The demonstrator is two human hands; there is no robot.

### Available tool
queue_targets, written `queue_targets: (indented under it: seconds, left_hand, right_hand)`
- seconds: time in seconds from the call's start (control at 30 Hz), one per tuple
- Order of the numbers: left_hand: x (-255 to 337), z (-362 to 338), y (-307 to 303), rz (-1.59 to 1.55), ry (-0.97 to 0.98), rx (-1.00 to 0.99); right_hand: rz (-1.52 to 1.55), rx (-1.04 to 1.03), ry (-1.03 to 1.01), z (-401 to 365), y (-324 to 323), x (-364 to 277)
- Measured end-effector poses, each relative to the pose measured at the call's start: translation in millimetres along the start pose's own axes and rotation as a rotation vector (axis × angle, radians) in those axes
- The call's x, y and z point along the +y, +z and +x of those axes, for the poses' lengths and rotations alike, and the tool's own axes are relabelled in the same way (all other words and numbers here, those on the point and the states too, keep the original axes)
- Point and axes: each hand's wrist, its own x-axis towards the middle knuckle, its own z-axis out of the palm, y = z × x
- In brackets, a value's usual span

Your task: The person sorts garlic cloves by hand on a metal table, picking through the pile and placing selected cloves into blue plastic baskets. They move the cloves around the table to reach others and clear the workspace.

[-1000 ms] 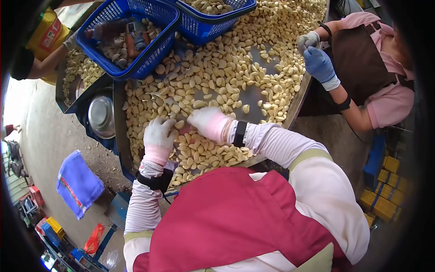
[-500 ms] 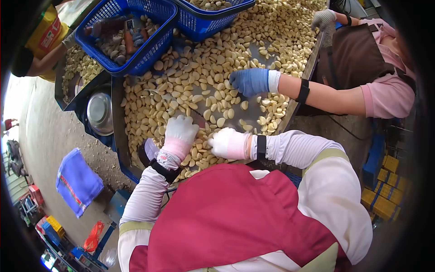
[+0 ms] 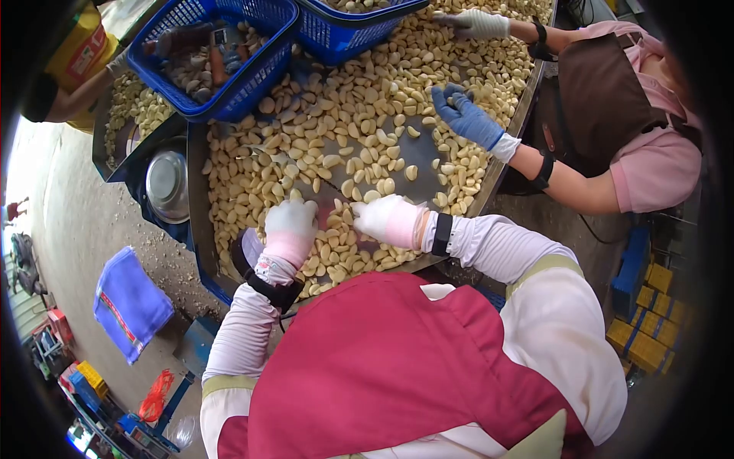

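Observation:
Pale garlic cloves [image 3: 264,187] lie spread over a metal-topped sorting table [image 3: 419,157]. My left hand [image 3: 290,222], in a white glove with a pink cuff, is closed low over the cloves, and one clove [image 3: 296,196] shows at its fingertips. To its right, my right hand [image 3: 386,219] wears a matching glove. Its fingers are curled down among the cloves, and what they hold is hidden. A small pile of cloves [image 3: 336,252] lies between my hands and the near edge.
Blue baskets [image 3: 264,73] stand at the table's far left. A metal bowl [image 3: 167,186] sits beside the left edge. At right, a co-worker's blue-gloved hand [image 3: 470,118] and white-gloved hand [image 3: 482,24] are over the cloves. Another person's arm [image 3: 84,96] is at upper left.
My left hand has drawn slightly left and its fingers have curled in. My right hand has shifted slightly up. The co-worker's blue glove moved right and lifted; the white glove reached left.

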Motion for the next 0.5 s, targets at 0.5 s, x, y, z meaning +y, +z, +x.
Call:
queue_targets:
  seconds: [0.5]
  left_hand:
    - [42.6, -22.6, 1.4, -0.136, 0.7, -0.124]
  right_hand:
    - [0.842, 0.356, 0.186, 0.4, -8.6, 44.3]
